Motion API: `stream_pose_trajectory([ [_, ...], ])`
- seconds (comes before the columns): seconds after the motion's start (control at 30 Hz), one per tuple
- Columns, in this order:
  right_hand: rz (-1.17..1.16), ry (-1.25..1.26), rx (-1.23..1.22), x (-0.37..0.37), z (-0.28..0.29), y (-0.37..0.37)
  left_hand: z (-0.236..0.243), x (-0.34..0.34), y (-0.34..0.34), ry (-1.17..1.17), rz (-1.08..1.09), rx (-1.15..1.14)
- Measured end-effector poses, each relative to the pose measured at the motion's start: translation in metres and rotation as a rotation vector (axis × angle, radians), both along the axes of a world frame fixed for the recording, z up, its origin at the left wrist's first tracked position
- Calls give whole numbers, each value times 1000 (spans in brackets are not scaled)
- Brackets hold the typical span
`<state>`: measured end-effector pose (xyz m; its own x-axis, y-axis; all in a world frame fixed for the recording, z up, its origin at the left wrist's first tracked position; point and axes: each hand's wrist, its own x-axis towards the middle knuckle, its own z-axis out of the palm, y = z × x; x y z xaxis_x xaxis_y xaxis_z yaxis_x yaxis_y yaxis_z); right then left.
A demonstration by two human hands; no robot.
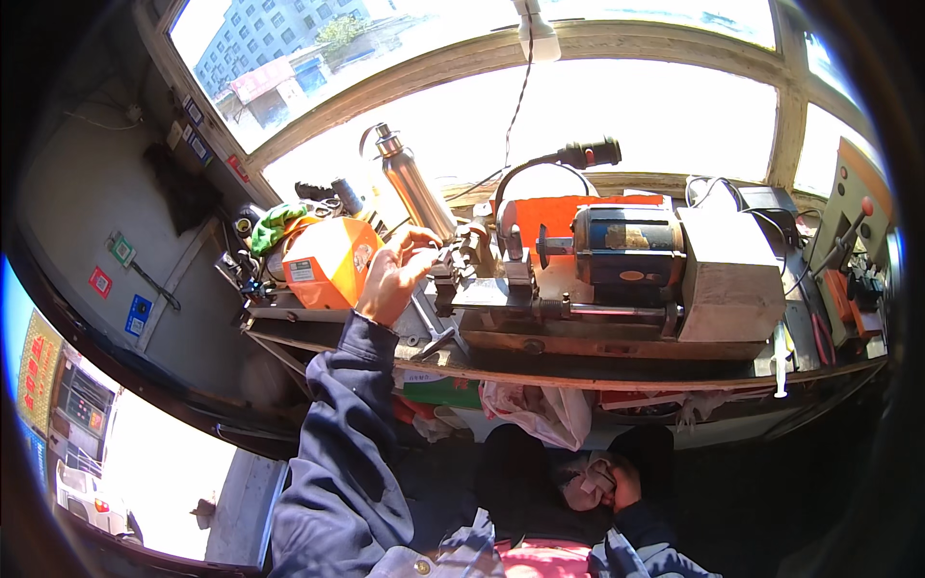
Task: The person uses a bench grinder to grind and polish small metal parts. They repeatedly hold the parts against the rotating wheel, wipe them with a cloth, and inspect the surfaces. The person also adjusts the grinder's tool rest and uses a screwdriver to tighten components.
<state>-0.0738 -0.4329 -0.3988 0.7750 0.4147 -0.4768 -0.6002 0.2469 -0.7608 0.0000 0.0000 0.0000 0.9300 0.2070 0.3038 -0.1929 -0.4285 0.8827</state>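
At the left end of a bench-top machine, my left hand [393, 281] reaches up with its fingers closed at a small metal clamp [461, 262]; whatever sits between the fingertips is too small to make out. Right of the clamp are a second metal fixture [518, 270] and a dark cylindrical motor [626, 241] with a short spindle facing left, beside a grey metal housing [732, 289]. An orange-cased machine [323, 270] stands just left of my left hand. Low at my lap, my right hand [621, 482] is closed round a crumpled greyish-pink cloth [583, 486].
A steel bottle [409, 183] and a black gooseneck lamp [590, 152] stand behind the machine, before bright windows. A lever machine [848, 250] is at the far right. A white plastic bag [535, 409] hangs below the bench edge [617, 371]. A green cloth [275, 229] lies at left.
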Motion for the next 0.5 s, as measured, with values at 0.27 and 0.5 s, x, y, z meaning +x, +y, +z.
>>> stream_pose_trajectory([
  [0.27,1,29,38,5,-5,-4,-1,3,5,20,0,80],
  [0.5,-9,28,48,4,-4,-3,-8,2,7,-12,10,82],
])
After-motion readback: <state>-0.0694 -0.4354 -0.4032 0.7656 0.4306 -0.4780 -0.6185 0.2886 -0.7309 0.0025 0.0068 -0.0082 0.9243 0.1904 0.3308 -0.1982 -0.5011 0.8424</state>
